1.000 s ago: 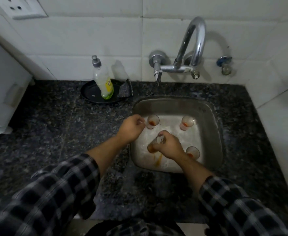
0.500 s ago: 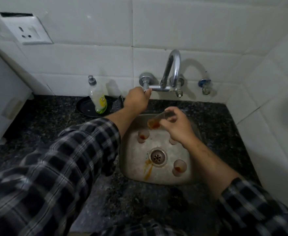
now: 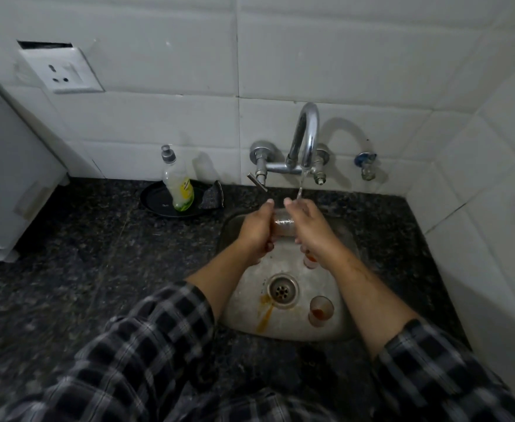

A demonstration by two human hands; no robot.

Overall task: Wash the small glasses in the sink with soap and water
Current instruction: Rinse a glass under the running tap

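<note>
Since 0.5 seconds ago my left hand (image 3: 256, 231) has come down off the tap lever (image 3: 257, 181) to join my right hand (image 3: 311, 231) on the small glass (image 3: 282, 222), and water (image 3: 300, 187) now runs from the chrome tap (image 3: 306, 135).

At far left a white appliance (image 3: 9, 166) stands on the dark granite counter (image 3: 97, 254), with a wall socket (image 3: 62, 70) above it. Next comes a dish soap bottle (image 3: 178, 184), upright on a black tray (image 3: 155, 199), and a dark scrubber (image 3: 212, 196) leans on the tray's right edge.

My left forearm reaches in from the checked sleeve (image 3: 146, 345). That hand grips the glass from its left side, thumb pointing up and away from me, fingers curled under it. The glass lies on its side between my 2 hands, raised over the back of the steel sink (image 3: 229, 303) and close under the spout. My right hand mirrors the left, thumb up and fingers wrapped round the glass's right end. The stream lands at the top of this hand; I cannot tell whether it enters the glass.

Below my hands sits the drain (image 3: 282, 289), with an orange stain (image 3: 265, 315) trailing toward me. A second glass (image 3: 311, 261) shows partly under my right wrist, and a third glass (image 3: 320, 310), red dregs in its bottom, stands right of the drain. A small wall valve (image 3: 364, 166) is furthest right.
</note>
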